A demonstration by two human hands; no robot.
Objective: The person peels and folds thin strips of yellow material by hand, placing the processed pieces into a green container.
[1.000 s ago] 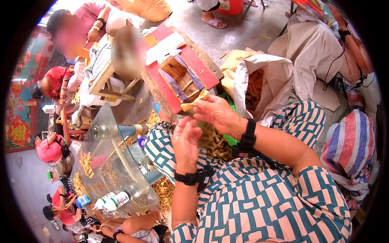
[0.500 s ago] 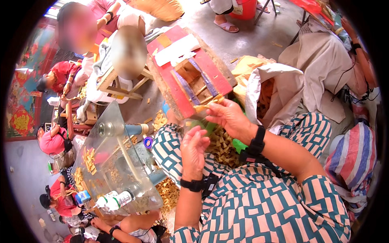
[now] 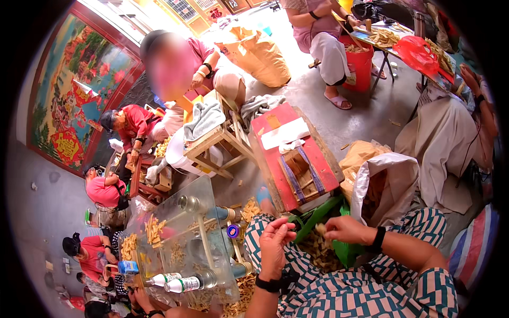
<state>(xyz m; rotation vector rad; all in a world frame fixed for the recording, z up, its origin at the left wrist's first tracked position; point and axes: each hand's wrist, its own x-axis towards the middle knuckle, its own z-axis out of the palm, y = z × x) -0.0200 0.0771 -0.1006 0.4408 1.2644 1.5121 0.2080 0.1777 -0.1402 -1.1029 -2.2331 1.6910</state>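
Note:
My right hand (image 3: 349, 231) is closed in a pinch on a small tan folded strip (image 3: 321, 229). It hovers over a green plastic bag (image 3: 347, 249) between my knees, where many similar tan folded strips (image 3: 322, 255) lie. My left hand (image 3: 274, 248) is raised left of the bag, with fingers loosely bent and apart; nothing shows in them. Just beyond both hands stands a red-topped wooden stand (image 3: 268, 124). On it sit a small wooden frame with purple-edged rails (image 3: 302, 175) and a folded white cloth (image 3: 286, 132).
A white sack (image 3: 395, 164) of tan pieces stands to the right. At left is a glass-topped table (image 3: 185, 249) with strips and bottles (image 3: 183, 284). A wooden stool (image 3: 214, 143), a yellow sack (image 3: 260, 55) and a red bucket (image 3: 359, 66) stand farther off. Several people sit around.
The view has swung left and up. My right hand has come back from the wooden frame's near end to above the green bag, holding a small tan strip. My left hand stays raised.

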